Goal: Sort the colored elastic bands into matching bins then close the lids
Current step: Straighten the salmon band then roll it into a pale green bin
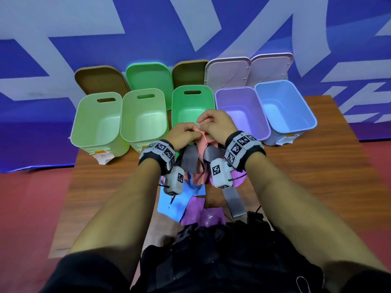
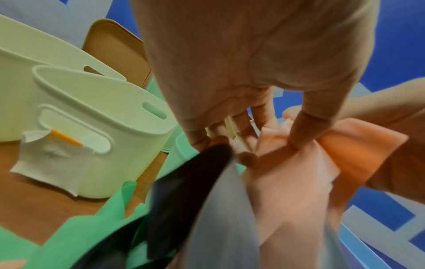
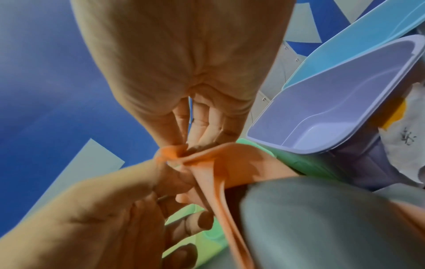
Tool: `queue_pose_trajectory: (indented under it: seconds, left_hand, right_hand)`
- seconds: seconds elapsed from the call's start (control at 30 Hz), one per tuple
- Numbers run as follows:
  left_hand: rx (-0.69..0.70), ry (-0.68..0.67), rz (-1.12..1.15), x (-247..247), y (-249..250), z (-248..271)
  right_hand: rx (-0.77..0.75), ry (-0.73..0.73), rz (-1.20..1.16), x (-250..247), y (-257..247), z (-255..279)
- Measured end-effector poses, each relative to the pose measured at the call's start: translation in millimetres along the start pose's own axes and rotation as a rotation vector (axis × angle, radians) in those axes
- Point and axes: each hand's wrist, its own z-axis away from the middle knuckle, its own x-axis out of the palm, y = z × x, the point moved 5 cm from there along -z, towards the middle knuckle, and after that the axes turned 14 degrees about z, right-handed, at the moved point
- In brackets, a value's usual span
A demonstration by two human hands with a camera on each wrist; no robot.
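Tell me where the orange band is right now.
In the head view the orange band is pinched between the left hand and right hand, centre table, just before the middle green bin, above the band pile.

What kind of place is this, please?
Probably a staged recording setup, not a home: a wooden table stands before a blue printed backdrop, five open bins stand in a row, and marker-tagged cameras sit on both wrists.

The bins [image 1: 97,121] are smooth plastic. The table [image 1: 317,176] looks like wood. The bands [image 1: 200,149] look soft, thin and stretchy.
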Motion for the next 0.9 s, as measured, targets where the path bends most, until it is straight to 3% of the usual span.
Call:
queue_pose_trajectory:
  seconds: [0.27,0.47,0.9]
  left_hand:
    - [0.053,0.049,-0.102,1.4,5.2,-9.5]
    - [0.074,0.066,-0.083,3.5,4.6,-12.3]
    - [0.138,0.094,0.046,6.0,7.3,0.6]
  right_hand:
    - [0.027,-0.041,-0.156,-5.5,12.8,-1.7]
    - [0.14,0.098,-0.059,-5.2,31.4,-5.4]
    - [0.043,0.109,0.025,-5.0,35.7,5.5]
